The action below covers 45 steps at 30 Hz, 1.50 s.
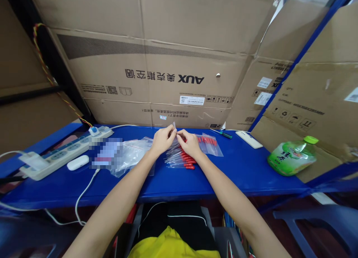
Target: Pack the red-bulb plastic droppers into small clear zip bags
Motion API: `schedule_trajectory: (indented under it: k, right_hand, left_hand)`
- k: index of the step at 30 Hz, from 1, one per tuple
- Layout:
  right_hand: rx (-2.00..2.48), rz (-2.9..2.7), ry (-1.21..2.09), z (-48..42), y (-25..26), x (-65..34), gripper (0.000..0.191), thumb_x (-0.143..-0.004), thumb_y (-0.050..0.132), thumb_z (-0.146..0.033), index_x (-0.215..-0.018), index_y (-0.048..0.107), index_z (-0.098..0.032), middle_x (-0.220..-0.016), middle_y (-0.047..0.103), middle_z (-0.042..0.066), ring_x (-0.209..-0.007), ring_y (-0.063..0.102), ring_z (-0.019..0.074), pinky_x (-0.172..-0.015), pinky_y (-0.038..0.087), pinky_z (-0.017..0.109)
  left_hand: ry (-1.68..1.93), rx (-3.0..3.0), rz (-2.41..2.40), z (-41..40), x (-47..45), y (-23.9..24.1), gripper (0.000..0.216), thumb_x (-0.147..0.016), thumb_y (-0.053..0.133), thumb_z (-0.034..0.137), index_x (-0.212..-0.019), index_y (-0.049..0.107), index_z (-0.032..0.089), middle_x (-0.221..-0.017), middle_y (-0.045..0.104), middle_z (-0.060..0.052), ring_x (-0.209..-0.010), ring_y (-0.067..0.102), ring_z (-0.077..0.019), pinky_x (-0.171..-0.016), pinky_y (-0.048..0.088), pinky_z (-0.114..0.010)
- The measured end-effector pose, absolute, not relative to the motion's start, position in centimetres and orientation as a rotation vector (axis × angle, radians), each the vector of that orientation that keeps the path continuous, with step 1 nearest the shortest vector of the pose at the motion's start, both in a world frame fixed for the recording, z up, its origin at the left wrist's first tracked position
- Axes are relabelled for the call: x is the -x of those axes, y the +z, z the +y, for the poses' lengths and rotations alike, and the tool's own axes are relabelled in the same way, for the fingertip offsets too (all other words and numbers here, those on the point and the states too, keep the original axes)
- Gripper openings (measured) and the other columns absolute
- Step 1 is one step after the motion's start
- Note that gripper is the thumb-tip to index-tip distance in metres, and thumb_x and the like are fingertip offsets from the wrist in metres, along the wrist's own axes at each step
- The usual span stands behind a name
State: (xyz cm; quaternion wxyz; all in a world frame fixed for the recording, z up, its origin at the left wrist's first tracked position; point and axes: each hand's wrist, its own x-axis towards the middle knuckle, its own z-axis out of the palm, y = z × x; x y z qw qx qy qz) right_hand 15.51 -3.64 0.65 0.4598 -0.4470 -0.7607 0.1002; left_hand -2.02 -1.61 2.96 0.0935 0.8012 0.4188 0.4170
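My left hand (163, 138) and my right hand (190, 142) meet above the middle of the blue table (237, 168). Both pinch one small clear plastic bag (174, 128) between their fingertips. Just below the hands lies a pile of thin clear tubes with red caps (181, 159). Clear bags holding red-capped tubes (209, 142) lie right of my right hand. A heap of clear plastic bags (131, 153) lies left of my left hand.
A white power strip (64, 151) and a small white case (77, 162) sit at the left, with white cables trailing off the front edge. A green bottle (292, 157) lies at the right, a white remote-like bar (248, 139) behind it. Cardboard boxes (167, 64) wall the back.
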Motion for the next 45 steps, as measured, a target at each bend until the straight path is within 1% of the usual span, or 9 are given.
schedule_trajectory:
  k: [5, 10, 16, 20, 23, 28, 33, 41, 45]
  right_hand:
    - [1.135, -1.864, 0.249, -3.0, 0.3, -16.1, 0.023, -0.101, 0.055, -0.036, -0.101, 0.077, -0.028, -0.093, 0.081, 0.002, -0.082, 0.074, 0.0221, -0.081, 0.052, 0.031]
    - [1.232, -1.788, 0.165, -2.7, 0.3, -16.4, 0.017, -0.095, 0.065, -0.037, -0.09, 0.078, -0.027, -0.089, 0.08, 0.004, -0.082, 0.072, 0.0238, -0.082, 0.051, 0.033]
    - [1.017, -1.665, 0.538, -2.6, 0.3, -16.0, 0.02, -0.092, 0.065, -0.043, -0.086, 0.07, -0.024, -0.084, 0.076, 0.002, -0.076, 0.071, 0.0205, -0.077, 0.052, 0.031]
    - [0.988, -1.621, 0.606, -2.3, 0.2, -16.0, 0.028, -0.093, 0.062, -0.049, -0.081, 0.063, -0.023, -0.075, 0.068, -0.001, -0.069, 0.062, 0.0174, -0.071, 0.048, 0.028]
    - [1.025, -1.675, 0.557, -2.3, 0.2, -16.2, 0.031, -0.097, 0.056, -0.048, -0.079, 0.062, -0.023, -0.071, 0.064, -0.002, -0.066, 0.058, 0.0163, -0.071, 0.046, 0.028]
    - [1.125, -1.821, 0.33, -2.8, 0.3, -16.2, 0.017, -0.098, 0.057, -0.037, -0.091, 0.065, -0.024, -0.085, 0.071, -0.001, -0.078, 0.064, 0.0181, -0.077, 0.043, 0.028]
    - [1.283, -1.941, 0.056, -3.0, 0.5, -16.2, 0.017, -0.099, 0.055, -0.03, -0.084, 0.062, -0.023, -0.079, 0.066, 0.001, -0.08, 0.06, 0.0201, -0.076, 0.037, 0.029]
    - [1.369, -1.928, 0.037, -3.2, 1.0, -16.1, 0.014, -0.096, 0.058, -0.029, -0.084, 0.064, -0.024, -0.077, 0.065, 0.0, -0.075, 0.059, 0.019, -0.069, 0.033, 0.028]
    - [1.447, -1.833, 0.037, -2.5, 1.0, -17.0, 0.012, -0.091, 0.061, -0.026, -0.079, 0.061, -0.024, -0.072, 0.064, -0.002, -0.071, 0.058, 0.018, -0.066, 0.033, 0.028]
  left_hand:
    - [1.167, -2.414, 1.281, -1.4, 2.0, 2.7, 0.028, -0.105, 0.046, 0.038, -0.091, 0.066, 0.024, -0.075, 0.07, -0.003, -0.069, 0.063, -0.0214, -0.064, 0.031, -0.031]
    - [1.149, -2.414, 1.345, -1.2, 1.9, 2.2, 0.037, -0.107, 0.045, 0.046, -0.087, 0.066, 0.024, -0.076, 0.071, -0.005, -0.071, 0.064, -0.0233, -0.064, 0.029, -0.031]
    - [1.133, -2.445, 1.28, -0.9, 2.0, 1.9, 0.036, -0.11, 0.039, 0.046, -0.096, 0.065, 0.024, -0.084, 0.073, -0.005, -0.08, 0.068, -0.0247, -0.068, 0.032, -0.031]
    - [1.116, -2.48, 1.197, -1.0, 2.0, 2.0, 0.035, -0.11, 0.036, 0.042, -0.097, 0.063, 0.024, -0.085, 0.072, -0.005, -0.08, 0.068, -0.0231, -0.069, 0.034, -0.031]
    - [1.111, -2.489, 1.205, -1.2, 2.0, 2.2, 0.03, -0.108, 0.04, 0.037, -0.093, 0.062, 0.024, -0.082, 0.071, -0.004, -0.076, 0.066, -0.0221, -0.068, 0.032, -0.031]
    - [1.098, -2.508, 1.206, -1.2, 2.0, 2.3, 0.026, -0.103, 0.047, 0.034, -0.083, 0.06, 0.023, -0.073, 0.066, -0.001, -0.067, 0.059, -0.0195, -0.065, 0.029, -0.031]
    - [1.035, -2.527, 1.216, -1.3, 1.9, 2.5, 0.026, -0.1, 0.046, 0.033, -0.081, 0.062, 0.023, -0.071, 0.066, -0.002, -0.065, 0.057, -0.0191, -0.064, 0.029, -0.031]
    - [1.017, -2.549, 1.24, -1.1, 2.1, 2.6, 0.023, -0.092, 0.053, 0.034, -0.074, 0.062, 0.022, -0.063, 0.062, -0.001, -0.058, 0.05, -0.0172, -0.062, 0.026, -0.031]
    - [1.083, -2.529, 1.282, -1.1, 2.3, 2.8, 0.02, -0.088, 0.055, 0.03, -0.07, 0.06, 0.022, -0.062, 0.061, -0.001, -0.058, 0.049, -0.0167, -0.062, 0.027, -0.031]
